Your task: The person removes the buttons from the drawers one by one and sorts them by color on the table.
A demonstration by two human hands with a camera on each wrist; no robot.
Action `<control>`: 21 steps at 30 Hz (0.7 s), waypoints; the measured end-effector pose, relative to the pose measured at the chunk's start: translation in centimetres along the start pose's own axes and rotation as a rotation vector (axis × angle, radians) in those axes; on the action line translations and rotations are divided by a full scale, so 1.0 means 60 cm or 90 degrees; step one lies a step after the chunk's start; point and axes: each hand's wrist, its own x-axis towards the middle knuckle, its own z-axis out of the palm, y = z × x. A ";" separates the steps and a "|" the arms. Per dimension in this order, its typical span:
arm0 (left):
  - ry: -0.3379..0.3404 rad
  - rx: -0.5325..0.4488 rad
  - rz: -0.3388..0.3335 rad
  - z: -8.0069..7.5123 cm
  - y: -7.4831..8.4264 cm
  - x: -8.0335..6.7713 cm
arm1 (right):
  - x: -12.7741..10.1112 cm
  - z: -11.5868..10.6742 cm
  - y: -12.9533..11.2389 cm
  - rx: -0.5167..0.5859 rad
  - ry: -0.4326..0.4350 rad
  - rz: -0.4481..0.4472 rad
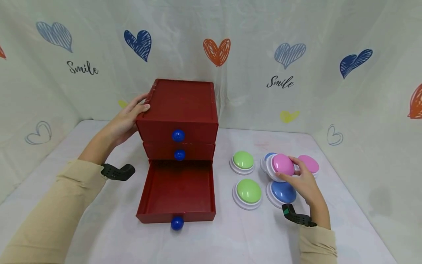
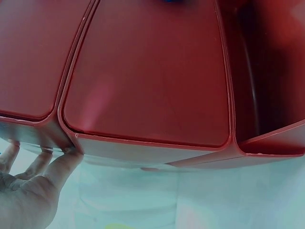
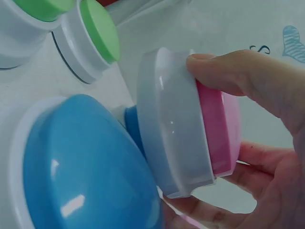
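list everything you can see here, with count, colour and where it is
red three-drawer box: 1, dark red, table centre, bottom drawer pulled open
round blue drawer knobs: 3, blue, one on each drawer front
green dome buttons: 2, green on white bases, right of box
blue dome buttons: 2, blue, one near, one mostly hidden behind
pink dome buttons: 2, pink, one lifted, one further right
heart-print cloth: 1, white, backdrop
left hand: touches box's upper left edge
right hand: grips lifted pink button

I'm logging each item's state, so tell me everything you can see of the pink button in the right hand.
The pink button is a round, glossy pink dome on a white plastic-looking base. The right hand grips it by the rim, thumb on the white edge, lifted and tilted on its side above the blue button.
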 end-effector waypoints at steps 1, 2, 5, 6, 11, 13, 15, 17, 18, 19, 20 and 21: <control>0.001 0.003 -0.001 0.000 0.000 0.000 | -0.001 -0.002 0.001 -0.003 -0.001 -0.001; 0.001 0.003 -0.002 0.000 0.001 0.000 | -0.003 -0.004 0.002 -0.008 -0.001 -0.002; 0.004 0.009 -0.006 0.001 0.002 -0.001 | -0.006 -0.010 0.007 -0.018 -0.004 -0.006; 0.004 0.009 -0.006 0.001 0.002 -0.001 | -0.007 -0.012 0.008 -0.021 -0.004 -0.007; 0.003 0.015 -0.007 0.001 0.003 -0.002 | -0.016 -0.024 0.013 -0.017 -0.005 -0.010; 0.003 0.014 -0.007 0.000 0.003 -0.003 | -0.020 -0.029 0.016 -0.010 -0.007 -0.012; 0.002 0.014 -0.005 0.000 0.003 -0.003 | -0.022 -0.035 0.022 -0.006 -0.006 -0.009; 0.000 0.010 -0.004 0.001 0.002 -0.003 | -0.022 -0.040 0.033 -0.011 0.005 -0.002; -0.001 0.007 -0.002 0.001 0.002 -0.003 | -0.023 -0.042 0.037 -0.015 0.005 0.005; -0.002 0.006 -0.001 0.001 0.002 -0.003 | -0.024 -0.045 0.039 -0.020 0.005 0.012; -0.003 0.004 0.000 0.001 0.002 -0.002 | -0.025 -0.047 0.043 -0.023 0.004 0.022; -0.003 0.003 0.000 0.001 0.002 -0.002 | -0.024 -0.049 0.047 -0.025 0.001 0.034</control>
